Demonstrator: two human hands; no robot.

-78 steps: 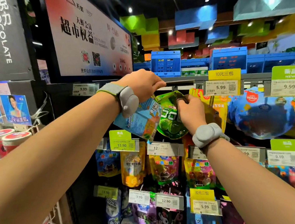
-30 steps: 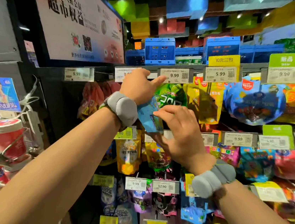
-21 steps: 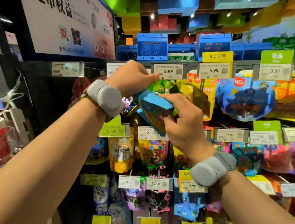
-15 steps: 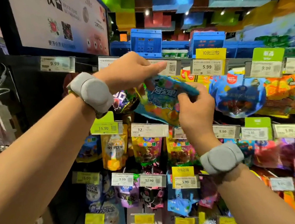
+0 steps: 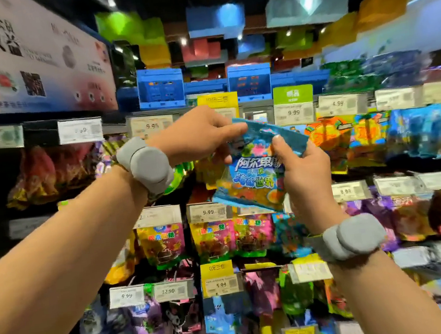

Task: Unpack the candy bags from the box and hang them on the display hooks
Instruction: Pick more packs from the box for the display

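We see the whole frame smeared by motion blur — most shelf packs are unreadable. The left hand (image 5: 196, 135) pinches the top edge of a blue candy bag (image 5: 253, 174); the right hand (image 5: 305, 176) grips its right side, covering that part of the print. The bag sits in front of the display's top rows. Price tags (image 5: 293, 113) read 9.99, lower ones 12.90 and 5.99 — the bag's Chinese lettering is blurred.
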